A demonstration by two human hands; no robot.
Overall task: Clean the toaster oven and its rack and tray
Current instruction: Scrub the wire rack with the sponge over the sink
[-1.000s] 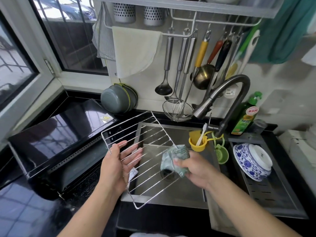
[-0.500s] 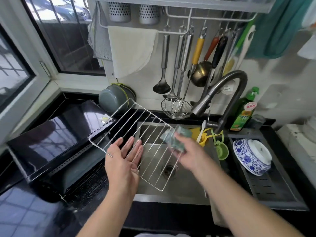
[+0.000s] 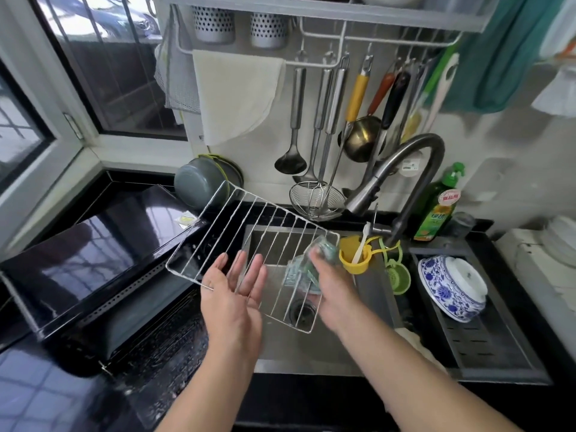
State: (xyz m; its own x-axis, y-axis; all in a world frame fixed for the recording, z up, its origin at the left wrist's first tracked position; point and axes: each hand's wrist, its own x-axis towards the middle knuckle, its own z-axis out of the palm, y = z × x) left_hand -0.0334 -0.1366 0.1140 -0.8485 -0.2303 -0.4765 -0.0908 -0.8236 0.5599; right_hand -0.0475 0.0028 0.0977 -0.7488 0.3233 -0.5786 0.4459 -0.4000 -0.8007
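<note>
- Wire rack point(image 3: 249, 241) tilted above the sink point(image 3: 311, 350), propped on left grip point(image 3: 233, 285), fingers straight, released.
- Right grip point(image 3: 330, 282) clenched round a cloth point(image 3: 299, 269), pressed against rack's far right corner.
- Toaster oven point(image 3: 93, 263) on bench, left.

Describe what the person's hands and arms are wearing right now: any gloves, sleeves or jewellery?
Nothing that shows. The left hand and right hand are bare, with no gloves, rings or watch visible. Both forearms are uncovered to the bottom edge of the picture, so no sleeves appear.
</note>
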